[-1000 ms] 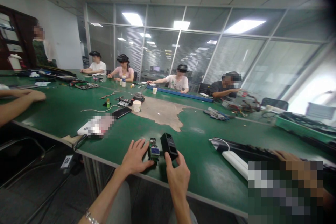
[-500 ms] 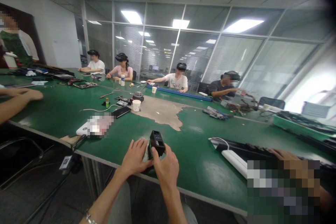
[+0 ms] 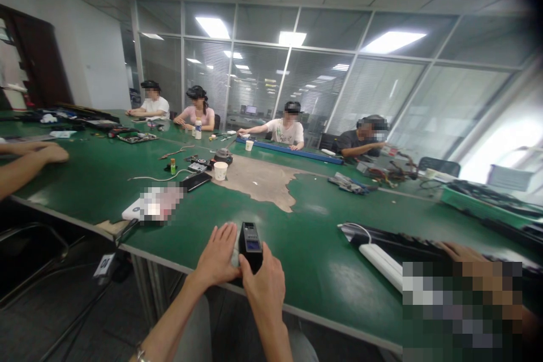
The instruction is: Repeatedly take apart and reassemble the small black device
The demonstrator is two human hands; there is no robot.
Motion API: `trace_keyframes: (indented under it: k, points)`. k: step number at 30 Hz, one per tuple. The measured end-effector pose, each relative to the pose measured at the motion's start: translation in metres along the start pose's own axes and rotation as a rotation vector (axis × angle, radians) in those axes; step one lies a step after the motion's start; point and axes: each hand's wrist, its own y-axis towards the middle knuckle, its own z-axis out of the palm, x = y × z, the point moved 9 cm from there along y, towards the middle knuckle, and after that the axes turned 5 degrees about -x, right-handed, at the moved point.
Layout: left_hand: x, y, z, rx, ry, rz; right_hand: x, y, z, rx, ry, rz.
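Near the table's front edge stands a black box-shaped device (image 3: 251, 246), with a small dark-blue window and a grey strip on its upper face. My right hand (image 3: 266, 280) grips it from the right, thumb on the near side and fingers wrapped round the far side. To its left, my left hand (image 3: 218, 254) lies over a pale item (image 3: 235, 251), fingers stretched forward and thumb toward the device. Most of that pale item is hidden, so its kind is unclear. Both hands are close together.
A white power bank-like block (image 3: 134, 210) with a cable, a black phone (image 3: 195, 181) and a paper cup (image 3: 220, 170) are ahead left. On the right lie a white bar (image 3: 379, 264) and a co-worker's hand (image 3: 464, 251). Another person's hands (image 3: 53, 153) rest at left.
The black device has tipped and turned, so its upper face sits lower and shows the blue window. My right hand shifted slightly with it. The standing person at far left moved away.
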Motion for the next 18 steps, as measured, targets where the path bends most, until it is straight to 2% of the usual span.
trace_keyframes:
  k: [5, 12, 18]
  points:
    - [-0.002, 0.000, -0.001, 0.019, 0.015, 0.013, -0.005, 0.002, 0.000, -0.040, 0.050, 0.020]
    - [-0.006, 0.000, -0.003, 0.048, 0.041, 0.020, 0.005, 0.002, -0.003, -0.071, 0.136, -0.002]
    - [-0.007, 0.000, -0.005, 0.051, 0.023, 0.014, 0.003, 0.015, -0.027, -0.166, 0.239, 0.014]
